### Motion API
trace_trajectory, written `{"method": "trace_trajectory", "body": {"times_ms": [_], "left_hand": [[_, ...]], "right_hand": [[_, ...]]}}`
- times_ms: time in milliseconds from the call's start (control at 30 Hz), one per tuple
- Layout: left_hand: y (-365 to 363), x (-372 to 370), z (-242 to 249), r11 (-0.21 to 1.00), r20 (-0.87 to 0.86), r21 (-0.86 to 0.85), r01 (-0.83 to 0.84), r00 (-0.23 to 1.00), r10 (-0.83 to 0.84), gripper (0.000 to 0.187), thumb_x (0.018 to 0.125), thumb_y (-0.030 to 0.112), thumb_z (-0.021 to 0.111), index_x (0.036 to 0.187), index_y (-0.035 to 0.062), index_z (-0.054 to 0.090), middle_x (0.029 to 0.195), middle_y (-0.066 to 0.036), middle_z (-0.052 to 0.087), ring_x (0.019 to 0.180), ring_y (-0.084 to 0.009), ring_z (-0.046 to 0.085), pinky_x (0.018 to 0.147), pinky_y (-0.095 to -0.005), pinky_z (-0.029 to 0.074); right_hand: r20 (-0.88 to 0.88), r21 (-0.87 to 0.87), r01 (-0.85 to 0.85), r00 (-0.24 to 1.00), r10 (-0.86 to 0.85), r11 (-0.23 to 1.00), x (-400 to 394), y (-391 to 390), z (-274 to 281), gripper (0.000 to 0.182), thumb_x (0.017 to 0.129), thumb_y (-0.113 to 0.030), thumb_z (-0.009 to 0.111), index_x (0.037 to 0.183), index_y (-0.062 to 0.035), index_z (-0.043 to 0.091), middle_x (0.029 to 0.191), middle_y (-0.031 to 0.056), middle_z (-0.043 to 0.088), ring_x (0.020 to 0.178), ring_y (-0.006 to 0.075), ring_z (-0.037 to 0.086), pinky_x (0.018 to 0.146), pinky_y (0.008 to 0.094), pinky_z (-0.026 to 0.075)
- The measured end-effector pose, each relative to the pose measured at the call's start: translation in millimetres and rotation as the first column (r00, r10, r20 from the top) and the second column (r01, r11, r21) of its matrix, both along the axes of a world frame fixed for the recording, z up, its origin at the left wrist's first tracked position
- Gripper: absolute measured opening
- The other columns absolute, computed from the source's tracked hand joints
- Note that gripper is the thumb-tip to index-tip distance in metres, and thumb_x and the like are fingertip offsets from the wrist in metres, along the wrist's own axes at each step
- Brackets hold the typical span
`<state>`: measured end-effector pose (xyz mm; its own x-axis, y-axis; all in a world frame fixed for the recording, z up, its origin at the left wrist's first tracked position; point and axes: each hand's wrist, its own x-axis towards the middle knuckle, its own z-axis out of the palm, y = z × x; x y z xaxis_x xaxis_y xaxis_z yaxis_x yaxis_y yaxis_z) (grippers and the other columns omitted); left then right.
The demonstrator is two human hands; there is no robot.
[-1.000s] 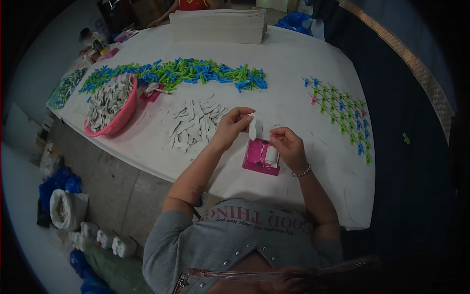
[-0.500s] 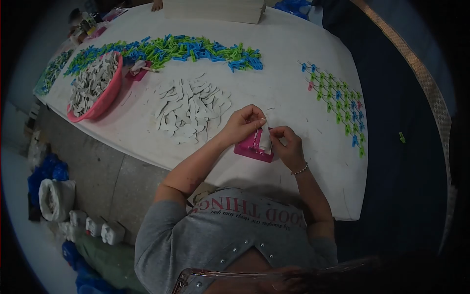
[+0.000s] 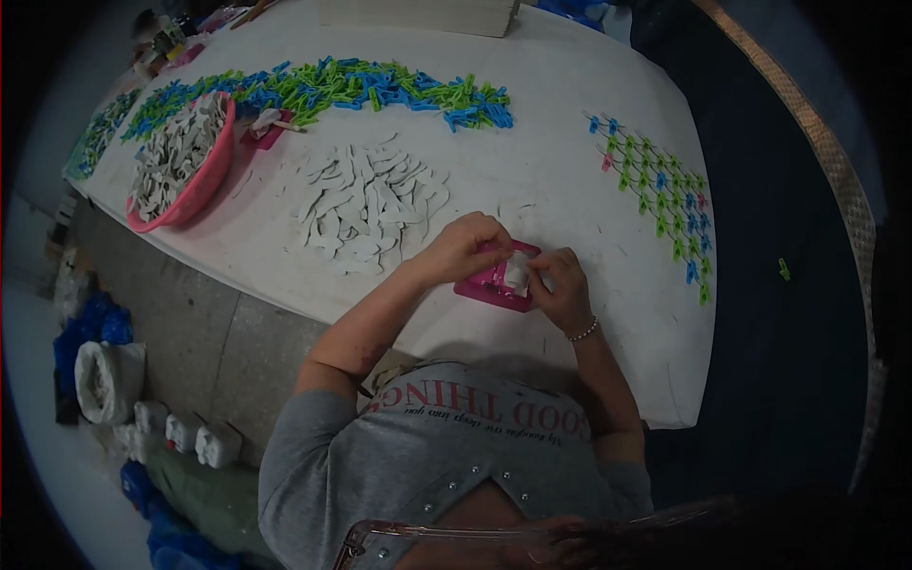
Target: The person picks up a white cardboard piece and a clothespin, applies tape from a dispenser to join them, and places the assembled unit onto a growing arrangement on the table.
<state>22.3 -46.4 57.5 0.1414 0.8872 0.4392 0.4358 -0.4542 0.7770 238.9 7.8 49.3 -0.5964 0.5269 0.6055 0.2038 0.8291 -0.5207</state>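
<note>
White table, grey floor; pink box between left hand and right hand, each grip's hold unclear.

We are looking at a pink box that is showing hard, smooth plastic with a slight sheen, while the pale pieces are appearing matt and thin. The pink bowl is looking like smooth plastic, and the blue and green clips are catching light like glossy moulded plastic. Beneath them we are seeing a matt white tabletop, scuffed with dark marks. The grey shirt is reading as soft, matt cloth, its round studs gleaming like metal; the floor is looking dull and stained.
</note>
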Motion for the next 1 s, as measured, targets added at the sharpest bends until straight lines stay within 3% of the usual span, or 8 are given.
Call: {"method": "trace_trajectory", "body": {"times_ms": [200,367,400,567,767,867,933,1000], "left_hand": [[7,8,-9,0.993,-0.180,0.102,0.062,0.983,-0.043,0.010,0.073,0.011,0.069,0.080,0.0072,0.062,0.077,-0.007,0.060,0.078,-0.0286,0.057,0.070,-0.0382,0.043],[11,16,-7,0.988,-0.220,0.120,0.098,0.973,-0.070,0.011,0.072,0.013,0.069,0.078,0.0074,0.062,0.075,-0.007,0.058,0.075,-0.0291,0.056,0.069,-0.0392,0.042],[11,18,-6,0.989,-0.226,0.115,0.092,0.972,-0.064,0.011,0.073,0.013,0.069,0.078,0.0074,0.062,0.075,-0.007,0.058,0.075,-0.0290,0.056,0.069,-0.0393,0.042],[12,24,-6,0.987,-0.215,0.138,0.086,0.975,-0.054,0.010,0.073,0.013,0.069,0.078,0.0074,0.061,0.075,-0.007,0.058,0.074,-0.0288,0.056,0.070,-0.0397,0.042],[5,20,-3,0.993,-0.120,0.114,0.023,0.993,-0.009,0.012,0.074,0.015,0.070,0.078,0.0071,0.061,0.076,-0.009,0.060,0.076,-0.0308,0.058,0.067,-0.0401,0.044],[3,18,-2,0.993,-0.116,0.117,0.016,0.993,-0.002,0.014,0.075,0.015,0.070,0.081,0.0068,0.061,0.078,-0.009,0.060,0.076,-0.0276,0.058,0.067,-0.0367,0.045],[0,17,6,0.973,0.183,-0.220,0.068,0.983,-0.027,0.019,0.075,0.011,0.069,0.090,0.0061,0.058,0.083,-0.006,0.058,0.075,-0.0194,0.056,0.068,-0.0313,0.045],[2,14,15,0.964,0.264,-0.238,0.116,0.963,-0.051,0.023,0.075,0.008,0.068,0.094,0.0058,0.056,0.085,-0.005,0.057,0.076,-0.0162,0.054,0.069,-0.0293,0.045]], "right_hand": [[0.080,0.140,0.005,0.997,-0.016,0.990,12,3,-3,0.017,0.070,0.002,0.065,0.085,-0.0043,0.059,0.081,0.0097,0.058,0.078,0.0280,0.056,0.070,0.0352,0.047],[-0.095,-0.313,0.040,0.993,-0.073,0.949,10,6,-1,0.021,0.072,0.003,0.062,0.091,-0.0037,0.058,0.083,0.0064,0.057,0.081,0.0175,0.057,0.074,0.0294,0.047],[-0.098,-0.311,0.041,0.992,-0.075,0.949,8,8,-1,0.021,0.072,0.003,0.062,0.091,-0.0037,0.058,0.083,0.0064,0.057,0.081,0.0175,0.057,0.074,0.0294,0.047],[-0.295,-0.600,-0.226,0.954,0.050,0.767,-2,7,2,0.038,0.079,0.005,0.060,0.114,-0.0005,0.047,0.097,0.0041,0.056,0.090,0.0119,0.054,0.084,0.0253,0.044],[-0.255,-0.572,-0.171,0.967,0.025,0.802,-6,4,-18,0.042,0.077,0.005,0.060,0.115,-0.0034,0.047,0.088,0.0017,0.052,0.081,0.0101,0.051,0.078,0.0244,0.045],[-0.225,-0.596,-0.172,0.973,0.042,0.785,-7,1,-17,0.045,0.078,0.007,0.059,0.119,-0.0019,0.043,0.095,0.0034,0.054,0.088,0.0115,0.053,0.082,0.0258,0.044],[-0.201,-0.539,-0.132,0.979,0.025,0.832,-10,-2,-14,0.043,0.077,0.005,0.060,0.116,-0.0027,0.045,0.091,0.0028,0.053,0.084,0.0114,0.052,0.078,0.0256,0.044],[-0.179,-0.477,-0.095,0.984,0.010,0.874,-12,-3,-13,0.041,0.076,0.004,0.061,0.113,-0.0035,0.048,0.087,0.0021,0.051,0.081,0.0113,0.051,0.075,0.0254,0.045]]}}
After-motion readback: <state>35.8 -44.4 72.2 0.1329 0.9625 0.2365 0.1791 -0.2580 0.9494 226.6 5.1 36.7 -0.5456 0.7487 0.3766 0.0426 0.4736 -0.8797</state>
